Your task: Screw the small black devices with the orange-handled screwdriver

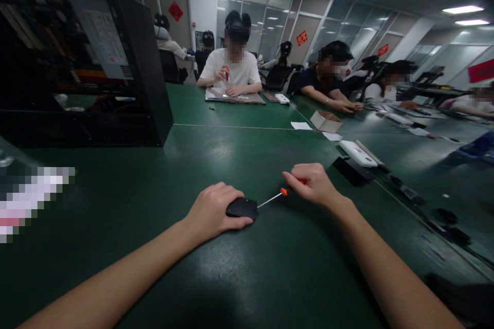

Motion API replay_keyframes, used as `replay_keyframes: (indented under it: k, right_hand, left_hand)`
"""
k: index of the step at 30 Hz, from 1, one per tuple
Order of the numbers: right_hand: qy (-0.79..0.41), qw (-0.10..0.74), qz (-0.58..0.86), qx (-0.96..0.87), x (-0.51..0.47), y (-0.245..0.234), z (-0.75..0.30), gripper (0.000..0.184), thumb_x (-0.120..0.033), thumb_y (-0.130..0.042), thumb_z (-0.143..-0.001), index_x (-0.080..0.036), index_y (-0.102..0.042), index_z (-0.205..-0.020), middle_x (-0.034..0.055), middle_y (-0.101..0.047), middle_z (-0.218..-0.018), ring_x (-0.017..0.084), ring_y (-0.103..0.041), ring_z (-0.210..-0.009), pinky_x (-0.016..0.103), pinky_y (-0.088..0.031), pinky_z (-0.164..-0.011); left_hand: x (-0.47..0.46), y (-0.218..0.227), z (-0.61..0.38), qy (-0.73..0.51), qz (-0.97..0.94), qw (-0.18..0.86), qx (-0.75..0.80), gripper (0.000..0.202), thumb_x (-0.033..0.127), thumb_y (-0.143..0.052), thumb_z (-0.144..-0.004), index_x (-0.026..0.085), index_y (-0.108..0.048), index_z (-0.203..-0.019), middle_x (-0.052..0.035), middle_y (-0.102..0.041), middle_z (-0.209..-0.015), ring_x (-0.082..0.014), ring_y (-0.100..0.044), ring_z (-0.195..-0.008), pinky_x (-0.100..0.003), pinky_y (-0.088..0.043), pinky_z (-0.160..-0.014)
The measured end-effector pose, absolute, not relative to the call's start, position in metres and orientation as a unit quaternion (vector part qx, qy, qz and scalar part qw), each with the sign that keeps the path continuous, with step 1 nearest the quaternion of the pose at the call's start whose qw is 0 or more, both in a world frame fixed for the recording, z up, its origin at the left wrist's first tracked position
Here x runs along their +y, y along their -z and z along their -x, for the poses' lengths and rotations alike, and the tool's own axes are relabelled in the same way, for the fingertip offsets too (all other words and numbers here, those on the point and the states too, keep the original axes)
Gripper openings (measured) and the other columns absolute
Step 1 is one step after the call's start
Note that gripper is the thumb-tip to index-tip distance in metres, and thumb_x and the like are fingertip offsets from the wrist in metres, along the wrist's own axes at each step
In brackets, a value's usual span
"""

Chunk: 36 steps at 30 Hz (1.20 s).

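Note:
On the green table lies a small flat black device (243, 208), its kind not clear from here. My left hand (214, 211) is closed around its left side, thumb along the near edge and fingers over the far one. In my right hand (313, 184) is a screwdriver (270, 199), my fingers wrapped round its orange and black handle. The thin metal shaft slants down to the left, and its tip meets the device's right end. Whether the tip sits in a screw or a seam is too small to tell. Most of the handle is hidden by the fist.
A large open black computer case (150, 61) stands at the left. Right of my right hand are a black box (353, 170), a white device (358, 154) and cables. Further back is a cardboard box (326, 121). Across the table a person (231, 69) holds a screwdriver over a flat panel.

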State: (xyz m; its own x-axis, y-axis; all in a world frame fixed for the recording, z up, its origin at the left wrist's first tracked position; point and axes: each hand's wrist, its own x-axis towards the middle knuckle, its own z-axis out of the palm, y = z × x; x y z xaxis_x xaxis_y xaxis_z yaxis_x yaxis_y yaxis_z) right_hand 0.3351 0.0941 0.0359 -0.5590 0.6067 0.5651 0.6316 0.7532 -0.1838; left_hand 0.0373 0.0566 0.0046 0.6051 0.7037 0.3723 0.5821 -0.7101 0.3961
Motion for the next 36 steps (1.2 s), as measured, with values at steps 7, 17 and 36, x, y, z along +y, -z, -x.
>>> replay_keyframes:
  k: [7,17,36]
  right_hand:
    - [0.036,0.306,0.358,-0.882,0.094,-0.037,-0.34,0.05,-0.028,-0.051,-0.099,-0.02,-0.039,-0.051,-0.0031,-0.039,-0.048,0.009,-0.036,-0.046,0.028,-0.028,-0.051]
    - [0.008,0.289,0.37,-0.883,0.094,-0.036,-0.339,0.051,-0.033,-0.048,-0.1,-0.02,-0.041,-0.05,-0.002,-0.041,-0.048,0.01,-0.038,-0.046,0.029,-0.029,-0.052]
    - [0.033,0.163,0.446,-0.879,0.108,0.004,-0.317,0.067,-0.05,-0.018,-0.106,-0.018,-0.061,-0.066,0.0047,-0.062,-0.064,0.014,-0.051,-0.056,0.029,-0.026,-0.059]
  left_hand:
    - [0.057,-0.004,-0.037,-0.251,-0.889,0.124,0.363,0.04,0.049,-0.078,-0.081,0.018,-0.07,-0.104,-0.0052,-0.073,-0.094,-0.0247,-0.065,-0.085,-0.036,-0.049,-0.076]
    - [0.057,-0.004,-0.037,-0.25,-0.89,0.121,0.361,0.04,0.05,-0.077,-0.081,0.018,-0.069,-0.105,-0.0052,-0.073,-0.095,-0.0243,-0.064,-0.086,-0.036,-0.049,-0.077]
    - [0.056,-0.005,-0.037,-0.277,-0.882,0.146,0.351,0.034,0.038,-0.067,-0.094,0.017,-0.063,-0.12,-0.0091,-0.071,-0.114,-0.0264,-0.063,-0.1,-0.041,-0.051,-0.089]
